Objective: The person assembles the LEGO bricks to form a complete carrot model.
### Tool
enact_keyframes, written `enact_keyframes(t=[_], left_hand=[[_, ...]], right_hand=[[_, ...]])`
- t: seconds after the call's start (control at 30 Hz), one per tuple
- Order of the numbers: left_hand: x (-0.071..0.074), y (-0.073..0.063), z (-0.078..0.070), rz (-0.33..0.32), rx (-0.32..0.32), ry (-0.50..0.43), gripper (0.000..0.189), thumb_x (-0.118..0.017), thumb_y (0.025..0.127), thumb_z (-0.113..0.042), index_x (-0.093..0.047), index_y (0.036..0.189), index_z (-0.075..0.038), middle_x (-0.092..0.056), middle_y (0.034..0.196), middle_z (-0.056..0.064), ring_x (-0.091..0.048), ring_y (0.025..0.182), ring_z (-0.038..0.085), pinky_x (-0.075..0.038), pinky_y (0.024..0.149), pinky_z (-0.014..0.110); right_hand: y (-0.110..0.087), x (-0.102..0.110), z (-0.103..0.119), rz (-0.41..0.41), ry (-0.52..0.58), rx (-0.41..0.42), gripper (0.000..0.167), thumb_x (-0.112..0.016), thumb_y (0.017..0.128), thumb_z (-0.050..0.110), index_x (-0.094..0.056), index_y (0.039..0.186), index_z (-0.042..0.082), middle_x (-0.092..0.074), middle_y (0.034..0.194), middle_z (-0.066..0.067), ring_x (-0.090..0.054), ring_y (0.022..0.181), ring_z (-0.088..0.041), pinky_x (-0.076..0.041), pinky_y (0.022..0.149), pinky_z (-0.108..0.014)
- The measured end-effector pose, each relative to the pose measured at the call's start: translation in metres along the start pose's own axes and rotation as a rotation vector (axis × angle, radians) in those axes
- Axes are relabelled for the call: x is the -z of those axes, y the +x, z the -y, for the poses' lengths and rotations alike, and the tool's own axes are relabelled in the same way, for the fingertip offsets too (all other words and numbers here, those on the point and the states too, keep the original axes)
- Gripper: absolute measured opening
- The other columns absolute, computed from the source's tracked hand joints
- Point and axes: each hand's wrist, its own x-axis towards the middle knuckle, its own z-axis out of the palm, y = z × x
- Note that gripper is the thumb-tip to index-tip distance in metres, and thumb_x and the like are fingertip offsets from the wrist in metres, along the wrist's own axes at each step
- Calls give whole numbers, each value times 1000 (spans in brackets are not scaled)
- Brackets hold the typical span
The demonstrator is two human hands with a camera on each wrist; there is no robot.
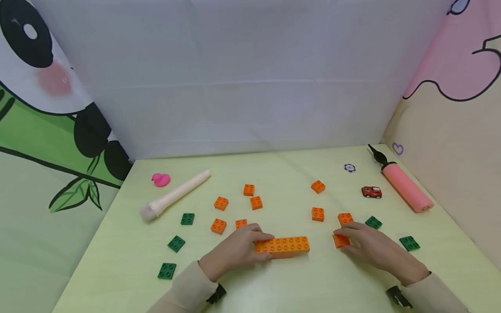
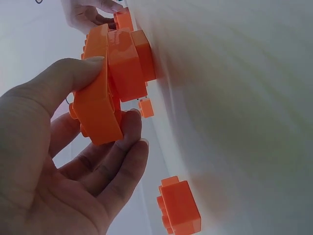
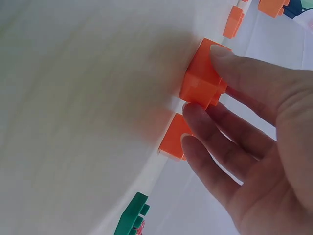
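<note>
My left hand [image 1: 240, 248] grips the left end of a long joined piece of orange building blocks [image 1: 291, 245], thumb on the near side. In the left wrist view more orange blocks show under the top layer of this piece [image 2: 128, 63], stepped along its length. On the right, my right hand [image 1: 369, 245] pinches a single orange block [image 1: 341, 241] between thumb and fingers, low at the tabletop. Just behind it sits another orange block [image 1: 345, 218]; in the right wrist view this neighbour [image 3: 174, 137] is close to the fingertips.
Several loose orange blocks [image 1: 218, 226] lie mid-table. Green blocks [image 1: 167, 271] lie at the left, and two more green blocks [image 1: 409, 243] at the right. Farther back are a pink duck [image 1: 161, 179], a white tube [image 1: 176, 195], a chip [image 1: 349, 168], a red car [image 1: 371, 192] and a pink pump [image 1: 407, 187].
</note>
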Motion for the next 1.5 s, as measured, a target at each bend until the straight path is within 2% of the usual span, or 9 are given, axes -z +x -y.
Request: enact_keyframes(t=[0.2,0.3,0.43,0.53,0.63,0.73,1.0,1.37,1.5], left_hand=[[0,1,0,-13,-18,-1,41,-77,87,-34,-72,125,-21,-58,92,-10,-47,72,5,-42,60,18],[0,0,0,-17,-23,-3,41,-77,87,-34,-72,125,-20,-58,92,-10,-47,72,5,-41,60,18],[0,-1,-1,-14,-15,-6,41,-78,87,-34,-72,125,-20,-58,92,-10,-47,72,5,-41,60,18],[0,-1,0,-13,-10,-9,41,-78,87,-34,-72,125,-20,-58,92,-10,-47,72,5,-40,60,18],[0,-1,0,-15,-8,-10,41,-77,87,-35,-72,125,-20,-58,91,-10,-47,72,5,-40,60,18],[-1,-1,1,-11,-7,-8,41,-77,87,-34,-71,126,-21,-58,93,-10,-47,73,5,-41,61,18],[0,0,0,1,4,-2,42,-77,88,-34,-71,127,-22,-59,96,-9,-49,76,5,-43,64,18],[1,0,-1,1,4,7,41,-76,88,-34,-71,127,-21,-60,97,-8,-50,76,5,-44,65,18],[1,0,-1,-3,2,4,41,-77,88,-34,-71,126,-21,-60,96,-9,-49,76,5,-44,65,18]], right_hand=[[1,0,-2,1,-18,2,38,-77,88,23,-71,124,15,-65,120,0,-61,107,-21,-55,90,-43],[1,0,0,-44,-20,39,38,-77,88,22,-71,125,15,-64,117,0,-60,101,-17,-56,86,-38],[3,2,11,-156,14,127,38,-77,88,17,-71,126,14,-63,116,2,-57,96,-12,-56,81,-30],[7,2,23,-239,62,225,38,-77,88,16,-71,126,13,-61,115,5,-56,95,-9,-55,78,-25],[14,0,35,-272,111,317,38,-75,90,16,-70,127,13,-59,115,7,-56,92,-6,-53,75,-22],[19,-2,45,-255,135,358,39,-73,92,18,-68,130,17,-59,117,7,-55,93,-6,-53,76,-21],[29,-7,58,-170,161,382,37,-70,95,26,-68,130,19,-58,116,9,-54,96,-6,-55,80,-22],[32,-9,62,-107,147,296,38,-72,93,29,-68,129,16,-61,121,7,-58,104,-9,-56,87,-28],[34,-7,62,-36,206,235,40,-68,95,38,-67,130,19,-63,123,9,-60,106,-10,-56,89,-32]])
